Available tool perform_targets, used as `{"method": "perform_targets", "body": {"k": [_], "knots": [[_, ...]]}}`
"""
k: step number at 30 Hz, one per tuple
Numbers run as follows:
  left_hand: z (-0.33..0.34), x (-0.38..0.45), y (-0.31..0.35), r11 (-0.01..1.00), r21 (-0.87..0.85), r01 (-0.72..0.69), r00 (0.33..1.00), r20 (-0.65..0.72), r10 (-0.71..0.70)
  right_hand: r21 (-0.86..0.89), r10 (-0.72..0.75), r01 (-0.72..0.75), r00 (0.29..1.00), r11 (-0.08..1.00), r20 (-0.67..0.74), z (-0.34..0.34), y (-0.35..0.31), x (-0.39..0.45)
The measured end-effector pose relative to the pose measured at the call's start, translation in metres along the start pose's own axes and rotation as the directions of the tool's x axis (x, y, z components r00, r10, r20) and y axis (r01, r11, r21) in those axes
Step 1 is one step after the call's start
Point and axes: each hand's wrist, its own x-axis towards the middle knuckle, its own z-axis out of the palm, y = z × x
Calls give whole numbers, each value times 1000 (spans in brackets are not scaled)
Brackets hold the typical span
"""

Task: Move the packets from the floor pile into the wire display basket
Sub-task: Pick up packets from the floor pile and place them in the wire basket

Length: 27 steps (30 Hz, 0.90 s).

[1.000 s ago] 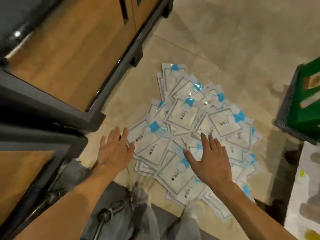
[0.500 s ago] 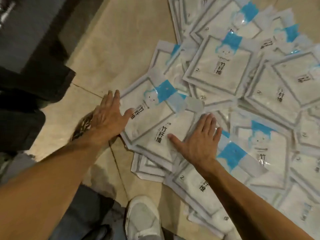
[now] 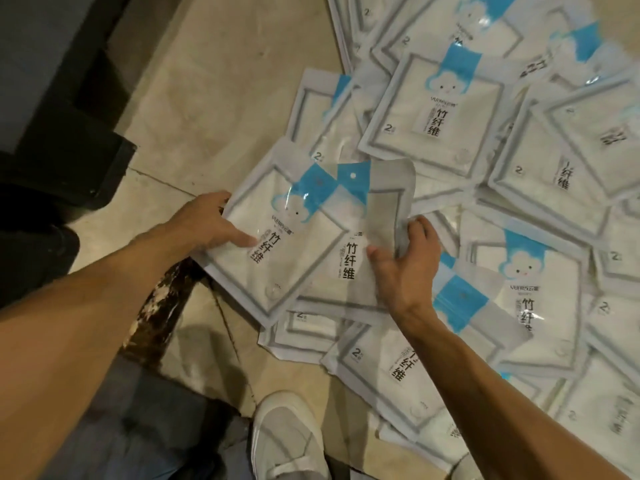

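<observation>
A pile of several flat white packets (image 3: 429, 109) with blue cloud labels covers the beige floor tiles at the centre and right. My left hand (image 3: 211, 225) grips the left edge of one packet (image 3: 277, 237), thumb on top near its black lettering. My right hand (image 3: 401, 268) pinches the edge of a second packet (image 3: 349, 258) that overlaps the first, curling its grey border upward. Both packets are lifted slightly off the pile. The wire display basket is out of view.
A dark cabinet base (image 3: 59, 140) runs along the left. My white shoe (image 3: 287, 434) and grey trouser leg (image 3: 131, 417) sit at the bottom, close to the pile's near edge. Bare floor tile (image 3: 214, 81) lies between the cabinet and the packets.
The view has closed in on the pile. Both hands went from lying flat on the packets to gripping two overlapping packets, whose edges now rise off the pile.
</observation>
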Motion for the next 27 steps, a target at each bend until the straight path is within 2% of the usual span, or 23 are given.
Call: {"method": "perform_targets", "body": {"k": [1,3,5,10,15,22,27], "knots": [[-4,-7,2,1000,-30,1,999,50,1,114,13,-13,1000,993,5,-8,-4,0],[-15,-26,5,989,-145,7,993,117,10,300,84,-111,991,947,102,-30,-17,-1],[-27,-48,9,967,-256,14,988,155,27,394,144,-199,976,897,165,-55,-26,1],[-57,-117,30,889,-458,-10,987,136,81,448,204,-281,955,849,213,-139,-59,7],[-101,-196,70,775,-632,-20,985,119,122,471,218,-340,930,814,295,-249,-131,7],[-204,-328,153,648,-751,-126,984,-11,179,462,196,-337,925,820,325,-394,-281,-21],[-303,-453,194,598,-771,-218,966,-83,246,505,121,-286,935,815,335,-484,-410,-65]]}}
